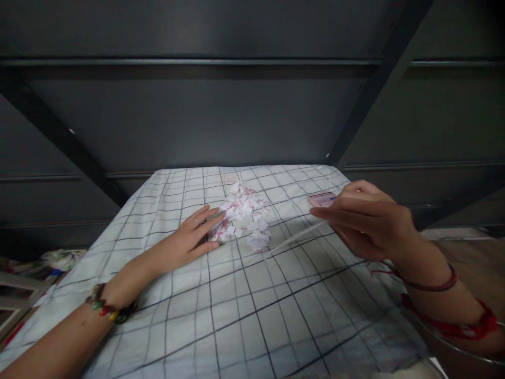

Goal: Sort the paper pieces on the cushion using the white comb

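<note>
A heap of small torn paper scraps (242, 205), white with pink-red marks, lies on a checked cloth (236, 295). My left hand (199, 231) rests palm down at the heap's left side, fingers spread and the fingertips touching the scraps. Over the right part of the cloth, my right hand (365, 218) is closed in a pinch on a thin whitish strip (298, 235). The strip slants down and left, its far end close to the smaller clump of scraps (258, 235). What the strip is made of cannot be made out.
A pink-edged phone (321, 199) with a lit screen shows just beyond my right hand, partly covered by it. Dark panels (197, 116) with metal bars rise behind the cloth-covered table. At lower left are a pale frame (23, 289) and assorted items.
</note>
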The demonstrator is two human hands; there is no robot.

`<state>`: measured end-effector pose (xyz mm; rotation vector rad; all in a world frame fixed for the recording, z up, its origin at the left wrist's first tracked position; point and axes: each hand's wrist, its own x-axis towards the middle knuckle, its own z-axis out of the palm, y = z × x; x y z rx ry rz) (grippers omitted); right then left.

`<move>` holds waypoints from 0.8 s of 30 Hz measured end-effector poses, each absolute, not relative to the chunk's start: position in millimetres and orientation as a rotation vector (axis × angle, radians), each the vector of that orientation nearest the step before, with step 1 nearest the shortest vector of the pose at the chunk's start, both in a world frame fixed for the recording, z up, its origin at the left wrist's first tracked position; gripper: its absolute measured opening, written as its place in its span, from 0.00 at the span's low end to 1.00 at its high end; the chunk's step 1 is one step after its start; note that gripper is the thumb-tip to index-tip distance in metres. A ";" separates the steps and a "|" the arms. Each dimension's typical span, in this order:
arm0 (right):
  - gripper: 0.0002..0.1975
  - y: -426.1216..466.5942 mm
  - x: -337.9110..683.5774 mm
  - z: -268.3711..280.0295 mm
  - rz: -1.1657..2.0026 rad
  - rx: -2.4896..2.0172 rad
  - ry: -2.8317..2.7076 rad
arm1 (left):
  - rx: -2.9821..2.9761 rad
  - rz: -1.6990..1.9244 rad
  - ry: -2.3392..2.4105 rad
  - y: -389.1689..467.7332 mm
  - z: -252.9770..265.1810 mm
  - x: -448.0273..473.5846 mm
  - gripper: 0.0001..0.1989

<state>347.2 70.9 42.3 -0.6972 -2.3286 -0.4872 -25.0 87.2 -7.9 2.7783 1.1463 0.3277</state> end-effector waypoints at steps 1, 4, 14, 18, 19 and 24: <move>0.25 70.8 347.0 42.6 -0.503 -0.665 -2.328 | 2.783 0.326 1.134 87.4 -8.0 -25.3 0.26; 0.26 70.0 345.2 45.5 -0.510 -0.587 -2.332 | 2.792 0.347 1.118 89.0 -9.1 -26.9 0.26; 0.27 69.5 342.2 45.3 -0.599 -0.549 -2.347 | 2.816 0.362 1.063 89.7 -10.1 -27.9 0.26; 0.27 69.8 341.4 43.8 -0.668 -0.542 -2.317 | 2.814 0.364 1.054 89.6 -10.2 -28.9 0.25; 0.27 70.1 340.7 43.5 -0.676 -0.531 -2.316 | 2.820 0.371 1.048 89.7 -10.4 -29.1 0.25; 0.25 72.2 336.8 43.1 -0.678 -0.512 -2.321 | 2.866 0.413 0.990 91.1 -12.2 -30.1 0.24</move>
